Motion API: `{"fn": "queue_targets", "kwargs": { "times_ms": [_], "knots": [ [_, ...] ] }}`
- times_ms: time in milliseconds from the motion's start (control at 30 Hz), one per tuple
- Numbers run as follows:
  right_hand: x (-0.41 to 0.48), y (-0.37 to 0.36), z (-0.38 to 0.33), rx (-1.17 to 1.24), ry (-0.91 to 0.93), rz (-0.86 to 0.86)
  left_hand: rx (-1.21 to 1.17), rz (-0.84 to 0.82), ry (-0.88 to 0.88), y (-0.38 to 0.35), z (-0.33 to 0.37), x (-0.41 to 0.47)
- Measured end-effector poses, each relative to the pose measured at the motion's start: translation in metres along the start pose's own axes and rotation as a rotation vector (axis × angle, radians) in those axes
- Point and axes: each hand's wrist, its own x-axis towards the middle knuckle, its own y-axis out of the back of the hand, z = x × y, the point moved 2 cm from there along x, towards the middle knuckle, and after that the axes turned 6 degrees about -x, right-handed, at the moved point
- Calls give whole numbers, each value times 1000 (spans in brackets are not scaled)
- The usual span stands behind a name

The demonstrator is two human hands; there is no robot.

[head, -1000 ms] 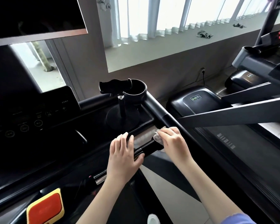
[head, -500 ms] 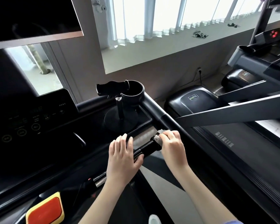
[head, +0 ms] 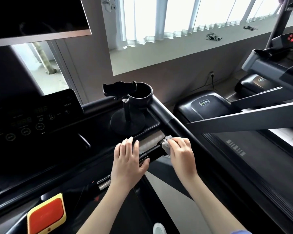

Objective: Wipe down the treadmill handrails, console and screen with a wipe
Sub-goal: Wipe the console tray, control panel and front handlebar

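Note:
My right hand (head: 182, 152) holds a white wipe (head: 166, 145) against the right end of a short black grip bar (head: 154, 152) on the treadmill. My left hand (head: 128, 159) rests over the same bar further left, thumb under it, fingers laid across the console edge. The long right handrail (head: 178, 127) runs just beyond the wipe. The dark control console (head: 32, 115) sits at the left and the black screen (head: 37, 16) hangs at the upper left.
A black phone holder (head: 123, 105) on a round base stands in the console tray beside a cup holder (head: 140, 95). A red and yellow stop button (head: 46, 213) is at the lower left. A second treadmill (head: 243, 119) stands to the right.
My right hand has slid the wipe a little along the end of the grip bar. My left hand has stayed on the bar. My view has shifted slightly.

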Motion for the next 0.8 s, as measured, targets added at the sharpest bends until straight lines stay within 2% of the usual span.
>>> {"fn": "queue_targets", "kwargs": {
  "times_ms": [67, 233, 333, 433, 800],
  "knots": [
    [-2, -2, -7, 54, -40, -8, -6, -7, 4, 0, 0, -1],
    [-6, 6, -1, 146, 82, -51, -72, -8, 11, 2, -3, -1],
    [12, 17, -8, 289, -53, -66, -143, 19, 41, 5, -6, -5],
    [30, 24, -29, 452, -124, -79, -234, 82, 149, 15, -15, -15],
    [85, 26, -156, 742, 105, -85, -259, 396, 465, 105, -114, -55]
  ]
}}
